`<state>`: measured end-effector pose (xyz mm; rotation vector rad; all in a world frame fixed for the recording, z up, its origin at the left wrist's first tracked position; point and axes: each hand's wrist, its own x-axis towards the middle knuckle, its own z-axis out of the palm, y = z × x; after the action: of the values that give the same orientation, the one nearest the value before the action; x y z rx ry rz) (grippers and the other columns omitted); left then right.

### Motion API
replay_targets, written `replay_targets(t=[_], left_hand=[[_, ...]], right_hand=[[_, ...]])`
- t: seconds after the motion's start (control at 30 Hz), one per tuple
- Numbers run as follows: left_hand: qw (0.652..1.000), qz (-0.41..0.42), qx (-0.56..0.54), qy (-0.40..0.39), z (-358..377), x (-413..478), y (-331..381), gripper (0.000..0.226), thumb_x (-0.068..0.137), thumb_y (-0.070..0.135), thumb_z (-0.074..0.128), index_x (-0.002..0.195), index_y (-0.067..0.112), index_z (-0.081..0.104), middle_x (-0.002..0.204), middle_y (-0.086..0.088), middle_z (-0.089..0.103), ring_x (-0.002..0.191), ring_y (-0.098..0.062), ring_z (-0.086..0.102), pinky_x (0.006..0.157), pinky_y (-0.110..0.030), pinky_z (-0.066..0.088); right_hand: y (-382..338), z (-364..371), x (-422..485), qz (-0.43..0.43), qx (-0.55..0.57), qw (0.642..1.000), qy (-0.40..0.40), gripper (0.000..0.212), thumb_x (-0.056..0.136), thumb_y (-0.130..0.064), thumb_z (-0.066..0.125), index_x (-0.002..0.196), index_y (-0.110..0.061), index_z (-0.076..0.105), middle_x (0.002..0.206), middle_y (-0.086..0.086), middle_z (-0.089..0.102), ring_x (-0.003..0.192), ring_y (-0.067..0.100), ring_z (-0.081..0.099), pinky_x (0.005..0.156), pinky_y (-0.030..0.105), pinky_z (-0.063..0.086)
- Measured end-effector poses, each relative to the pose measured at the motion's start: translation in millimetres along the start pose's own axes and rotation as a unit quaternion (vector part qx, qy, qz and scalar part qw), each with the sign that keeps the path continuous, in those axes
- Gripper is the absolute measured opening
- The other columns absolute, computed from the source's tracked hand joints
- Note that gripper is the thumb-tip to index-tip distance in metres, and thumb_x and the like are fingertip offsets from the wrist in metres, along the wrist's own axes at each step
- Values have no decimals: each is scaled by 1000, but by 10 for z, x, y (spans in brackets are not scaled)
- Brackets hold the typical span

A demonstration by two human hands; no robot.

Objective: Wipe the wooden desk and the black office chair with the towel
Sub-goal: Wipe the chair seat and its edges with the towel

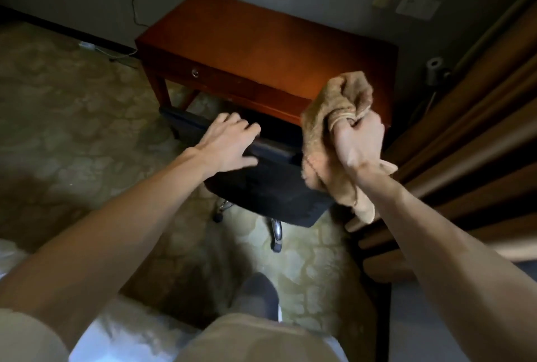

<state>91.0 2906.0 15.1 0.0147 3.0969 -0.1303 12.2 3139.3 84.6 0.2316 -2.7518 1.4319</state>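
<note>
1. Head view: my left hand (229, 143) rests on the top edge of the black office chair (267, 187) back, fingers spread wide and not closed round it.
2. My right hand (359, 141) is fisted round the bunched tan towel (337, 94), raised over the wooden desk (261, 39) at its front right corner.
3. The chair stands at the desk's front edge, on patterned carpet (72, 100).
</note>
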Motion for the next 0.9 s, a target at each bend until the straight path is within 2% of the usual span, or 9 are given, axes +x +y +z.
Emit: replay_targets(t=[0.17,0.27,0.37,0.47,0.57,0.63,0.77,0.83,0.9], left_hand=[[955,-41,-233,-177,-495,69,-560,66,95,46,64,154,30,39,148,1,54,136,-21,50,108,-41,46],[941,-80,-284,-164,-580,33,-941,38,106,41,47,139,28,56,133,-3,66,121,-24,63,99,-44,50],[931,-98,-325,-137,-553,19,-1508,34,110,38,39,116,18,65,107,-14,69,96,-31,67,76,-41,48],[909,-102,-386,-121,-472,-59,-2165,40,111,41,36,120,17,67,114,-7,69,102,-24,65,90,-47,52],[846,-125,-505,-118,-462,-175,-2748,36,110,49,32,112,36,65,109,16,65,102,-2,59,99,-32,45],[805,-128,-573,-89,-512,-236,-3166,43,105,63,29,110,41,66,109,14,69,108,-9,62,109,-42,43],[679,-127,-722,-32,-461,-369,-3860,42,96,76,35,107,55,70,102,14,76,109,-16,67,106,-46,47],[639,-139,-757,-16,-431,-433,-4217,40,89,77,46,103,54,76,117,12,76,119,-15,66,108,-45,48],[631,-176,-756,14,-382,-512,-4653,38,96,63,53,103,37,80,113,5,77,111,-17,70,98,-38,55]], right_hand=[[-637,385,256,-47,26,997,-49,23,82,-38,47,81,-22,63,90,1,72,90,26,66,80,38,51],[-932,745,309,-82,64,993,-48,21,88,-27,50,68,-21,57,73,-8,65,71,12,61,71,40,51],[-1299,1219,349,-96,80,990,-59,26,96,-21,52,72,-27,59,77,-14,65,77,5,62,72,31,48],[-1767,1804,320,-92,99,989,-55,24,99,-24,52,78,-29,62,82,-13,68,83,6,64,77,32,52],[-2173,2388,217,-76,114,989,-48,21,99,-25,54,80,-28,63,82,-11,68,82,7,64,79,37,54],[-2469,2786,123,-73,134,987,-40,18,97,-24,55,83,-29,65,84,-9,69,82,9,65,79,39,56],[-2917,3553,20,-62,174,982,-38,17,87,-28,55,93,-22,70,87,-6,71,85,13,67,78,46,58],[-3129,3885,68,-59,167,983,-58,25,89,-34,55,105,-22,69,94,-9,69,90,10,65,79,39,56],[-3406,4283,169,-60,140,984,-87,36,94,-39,54,123,-20,64,104,-13,65,97,3,60,85,28,51]])
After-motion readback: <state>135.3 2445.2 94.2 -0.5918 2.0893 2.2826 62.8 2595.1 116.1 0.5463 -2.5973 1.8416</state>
